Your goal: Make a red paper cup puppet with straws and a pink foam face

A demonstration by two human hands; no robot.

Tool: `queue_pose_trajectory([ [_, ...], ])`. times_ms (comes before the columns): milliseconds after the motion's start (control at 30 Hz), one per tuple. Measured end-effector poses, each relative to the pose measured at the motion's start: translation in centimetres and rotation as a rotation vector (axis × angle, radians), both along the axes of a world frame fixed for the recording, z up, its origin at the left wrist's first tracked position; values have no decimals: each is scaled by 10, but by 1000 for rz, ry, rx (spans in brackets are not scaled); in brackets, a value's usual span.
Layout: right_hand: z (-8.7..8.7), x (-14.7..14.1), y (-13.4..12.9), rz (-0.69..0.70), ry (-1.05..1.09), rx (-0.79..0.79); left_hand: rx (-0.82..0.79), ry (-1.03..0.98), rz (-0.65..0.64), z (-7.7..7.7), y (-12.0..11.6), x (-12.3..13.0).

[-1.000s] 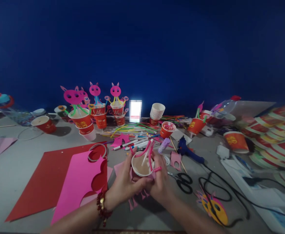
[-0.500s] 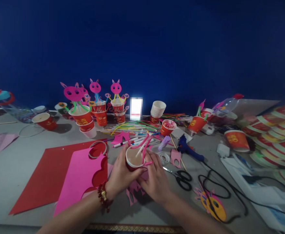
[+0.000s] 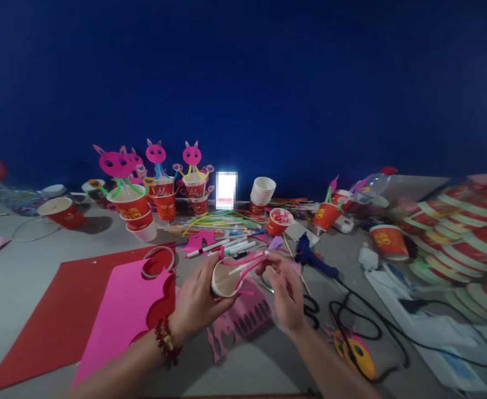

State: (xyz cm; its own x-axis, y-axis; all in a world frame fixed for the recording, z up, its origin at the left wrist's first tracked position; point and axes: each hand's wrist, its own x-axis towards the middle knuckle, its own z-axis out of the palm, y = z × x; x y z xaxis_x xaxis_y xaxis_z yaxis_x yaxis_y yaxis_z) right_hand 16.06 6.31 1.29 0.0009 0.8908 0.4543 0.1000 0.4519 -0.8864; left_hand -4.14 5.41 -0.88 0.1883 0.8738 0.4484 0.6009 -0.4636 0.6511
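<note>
In the head view, my left hand (image 3: 199, 296) is wrapped round a paper cup (image 3: 217, 284), tilted so that its pale inside faces me. Several bent pink strips (image 3: 249, 265), which look like drinking straws, and a thin white stick (image 3: 238, 270) come out of the cup and meet at their upper right end. There my right hand (image 3: 284, 291) pinches the tips, its other fingers curled. Under both hands lies a pink paper sheet (image 3: 249, 313) with cut-out slots. A roll of tape (image 3: 159, 261) rests left of my left hand on red card (image 3: 56, 310) and pink card (image 3: 118, 299).
Cups with pink animal faces (image 3: 116, 164) stand at the back left. Markers (image 3: 227, 246) and coloured straws (image 3: 210, 221) lie mid-table. At the right are a blue glue gun (image 3: 312, 257), its black cord, partly hidden scissors (image 3: 311, 310) and many stacked cups (image 3: 472, 238).
My right hand has left the cup's side and moved up and right to the tips of the pink straws. The cup leans more to the right. The view has shifted slightly.
</note>
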Motion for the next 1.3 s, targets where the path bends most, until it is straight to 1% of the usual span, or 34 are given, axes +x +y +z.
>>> queue_pose_trajectory([
  [100,5,3,3,11,6,-35,66,62,-44,-1,0,3],
  [200,4,4,4,-5,-14,-13,128,89,-74,-2,0,6],
  [333,1,5,3,-22,-61,26,122,139,-67,0,0,6],
  [433,0,4,3,-23,-53,10,121,135,-69,0,1,5],
  [633,-3,2,4,-62,-24,-44,200,133,-102,-3,4,2],
  [700,-3,2,3,-43,-14,-36,210,147,-96,-1,4,2],
  [800,-3,1,2,18,-38,-13,181,163,-63,2,3,3],
  [867,-3,0,2,5,-52,-14,161,157,-44,5,3,3],
  [1000,-5,0,3,-71,-54,-25,158,109,-63,9,2,3],
  [1067,-5,1,3,-54,-61,5,173,118,-64,10,2,3],
  [1167,-2,1,2,6,-68,60,205,155,-49,11,2,3],
  [1233,0,0,1,-6,-66,64,221,172,-46,11,2,3],
  [1300,1,-1,1,-53,-72,47,229,186,-51,10,3,3],
])
